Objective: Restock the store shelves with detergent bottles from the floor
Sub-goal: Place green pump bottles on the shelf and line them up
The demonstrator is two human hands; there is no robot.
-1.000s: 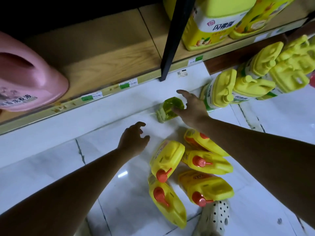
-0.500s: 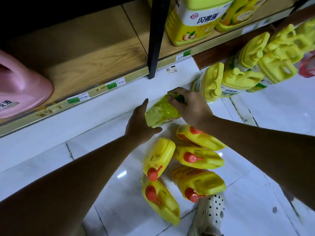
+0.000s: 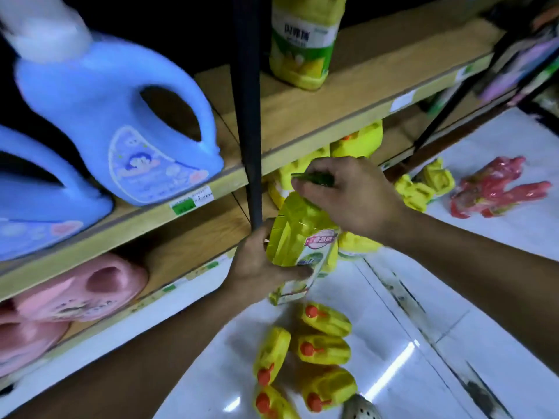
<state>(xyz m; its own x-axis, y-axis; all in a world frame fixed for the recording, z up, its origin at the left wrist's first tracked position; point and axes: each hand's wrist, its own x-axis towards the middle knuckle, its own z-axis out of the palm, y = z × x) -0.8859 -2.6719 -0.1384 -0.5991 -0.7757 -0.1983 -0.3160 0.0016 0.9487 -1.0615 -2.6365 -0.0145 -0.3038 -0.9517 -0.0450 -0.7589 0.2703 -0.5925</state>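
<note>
A yellow-green detergent bottle (image 3: 299, 246) with a green cap is held in the air in front of the shelf post. My left hand (image 3: 257, 264) grips its lower body from the left. My right hand (image 3: 348, 195) grips its top around the green cap. Below on the white floor lie several yellow bottles with orange caps (image 3: 320, 349). A wooden middle shelf (image 3: 357, 95) carries one yellow bottle with a green label (image 3: 302, 40).
Blue jugs (image 3: 121, 116) stand on the middle shelf at left, pink jugs (image 3: 78, 288) on the lower shelf. A black shelf post (image 3: 248, 101) rises just behind the held bottle. More yellow bottles (image 3: 423, 186) and a red plastic pack (image 3: 496, 189) lie on the floor at right.
Both hands have lifted the yellow-green bottle off the floor up to shelf height. The view has tilted upward, bringing the blue jugs and middle shelf into sight.
</note>
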